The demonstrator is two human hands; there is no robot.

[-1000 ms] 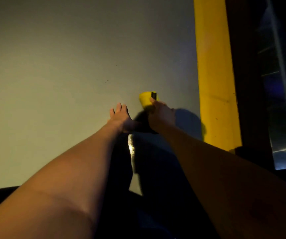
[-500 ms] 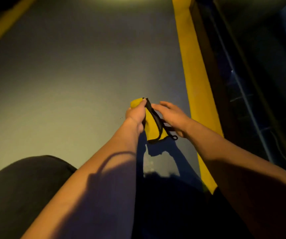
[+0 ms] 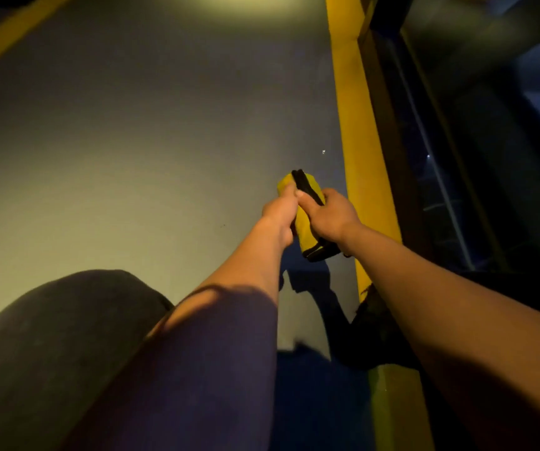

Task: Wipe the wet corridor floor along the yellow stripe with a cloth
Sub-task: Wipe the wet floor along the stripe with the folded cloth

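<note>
Change: since half a second ago the two hands have closed in on the cloth from either side; the right hand, then lying against it with straighter fingers, now wraps it, and the whole bundle sits nearer the yellow stripe.
Left hand point(image 3: 280, 212): fingers curled round the left side of the cloth, thumb up near its top edge; gripping it.
Right hand point(image 3: 333, 216): fingers curled over the right side of the cloth, forefinger laid along the black trim; gripping it.
Cloth point(image 3: 304, 222): yellow, edged in black, bunched into an upright roll between the two hands; top end shows above the fingers, bottom end with a black band hangs below the right wrist. Held above the floor, not touching it, just left of the stripe.
Forearms: both bare, stretched forward from the lower edge of the view; the left one partly in shadow.
Shadow point(image 3: 307, 281): dark shape of hands and cloth cast on the floor directly beneath them.
Floor point(image 3: 132, 157): grey, smooth, lit brighter at the top centre; whether it is wet cannot be told in this light.
Yellow stripe point(image 3: 359, 141): runs from the top of the view down the right side of the floor, passing close by the right hand.
Second yellow stripe point(image 3: 8, 37): upper left corner, slanting.
Knee point(image 3: 50, 336): in dark fabric, lower left, below the left forearm.
Dark railing area point(image 3: 457, 157): beyond the stripe on the right; details too dim to make out.
</note>
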